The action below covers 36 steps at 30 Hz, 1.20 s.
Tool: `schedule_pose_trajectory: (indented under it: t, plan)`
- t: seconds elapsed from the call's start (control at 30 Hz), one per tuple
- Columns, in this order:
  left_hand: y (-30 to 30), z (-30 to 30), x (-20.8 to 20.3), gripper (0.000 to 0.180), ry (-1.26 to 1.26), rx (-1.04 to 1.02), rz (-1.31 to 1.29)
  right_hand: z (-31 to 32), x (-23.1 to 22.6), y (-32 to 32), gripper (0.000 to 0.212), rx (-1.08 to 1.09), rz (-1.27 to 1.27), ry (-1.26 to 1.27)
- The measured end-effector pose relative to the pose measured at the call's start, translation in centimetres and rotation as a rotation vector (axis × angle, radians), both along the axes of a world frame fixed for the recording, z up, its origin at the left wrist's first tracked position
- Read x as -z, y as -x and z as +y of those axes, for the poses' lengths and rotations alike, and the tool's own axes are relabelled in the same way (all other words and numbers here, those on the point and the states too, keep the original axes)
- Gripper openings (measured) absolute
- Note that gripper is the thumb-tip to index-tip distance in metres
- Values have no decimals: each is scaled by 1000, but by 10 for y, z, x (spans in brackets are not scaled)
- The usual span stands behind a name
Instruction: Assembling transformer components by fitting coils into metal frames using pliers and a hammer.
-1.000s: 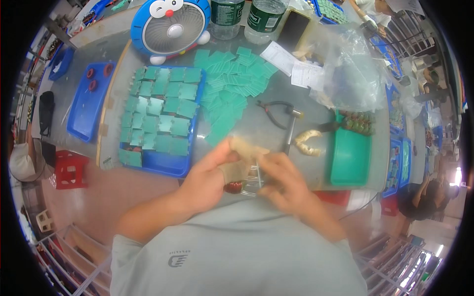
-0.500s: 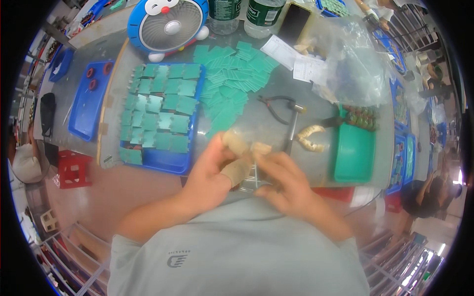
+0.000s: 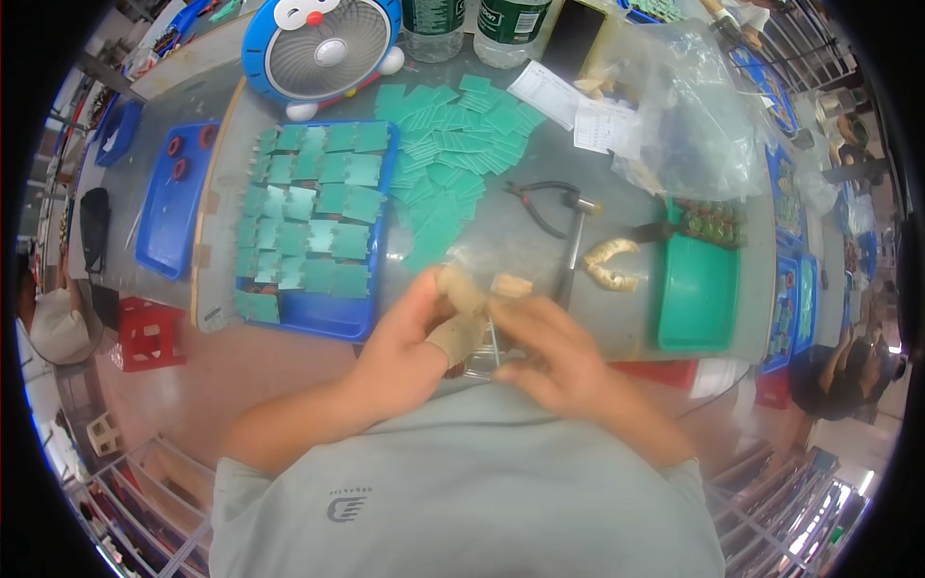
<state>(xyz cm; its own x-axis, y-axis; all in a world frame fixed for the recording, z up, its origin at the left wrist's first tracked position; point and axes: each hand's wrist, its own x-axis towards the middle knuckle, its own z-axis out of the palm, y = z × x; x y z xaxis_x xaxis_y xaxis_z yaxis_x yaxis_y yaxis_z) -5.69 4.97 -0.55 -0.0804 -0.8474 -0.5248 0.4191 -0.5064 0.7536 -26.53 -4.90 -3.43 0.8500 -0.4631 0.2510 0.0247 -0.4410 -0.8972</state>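
Note:
My left hand point(image 3: 405, 337) and my right hand point(image 3: 559, 356) meet at the table's front edge, just before my body. Tan wraps cover the left thumb and forefinger, which press together in a pinch. Right beside them, the bent fingers of my right hand close in; another tan wrap shows by its fingertips. Whatever lies between the fingers is small and mostly hidden. To the left, a blue tray point(image 3: 328, 321) bears rows of green, plate-like pieces point(image 3: 308, 212). Beyond my hands spreads a loose pile of flat green squares point(image 3: 462, 135).
Right of the pile lie pliers point(image 3: 541, 207), a metal-headed tool point(image 3: 572, 246) and a curved cream-coloured piece point(image 3: 609, 267). A green tray point(image 3: 696, 313) with dark coils stands farther right. Behind are a blue fan point(image 3: 330, 51), bottles point(image 3: 432, 29), papers point(image 3: 549, 93) and a plastic bag point(image 3: 689, 106).
The fingers of both hands have shifted slightly against each other, staying in the same spot. The whole view has moved a little; the trays and tools lie as before.

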Motion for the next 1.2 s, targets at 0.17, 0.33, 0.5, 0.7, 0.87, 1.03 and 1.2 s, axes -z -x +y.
schedule_pose_trajectory:
  t: [0.17,0.33,0.5,0.7,0.87,1.03,1.2]
  plan:
    - [-3,-12,-15,27,-71,20,15,-1,5,1,70,41,-3,10]
    - [-7,-14,-4,51,239,117,24,-7,22,6,62,61,-39,-188]
    - [12,-13,14,33,540,-11,-386,-3,24,5,60,124,-45,-235]
    - [9,-25,30,13,999,-114,-1004,0,16,-1,64,151,-43,-205]
    - [15,-19,26,20,885,-186,-882,-2,9,-4,69,149,-44,-140]
    - [13,-19,23,19,863,-192,-817,-4,2,-3,74,144,-30,8]
    - [9,-28,33,16,1086,-162,-858,-3,1,-4,75,182,-70,27]
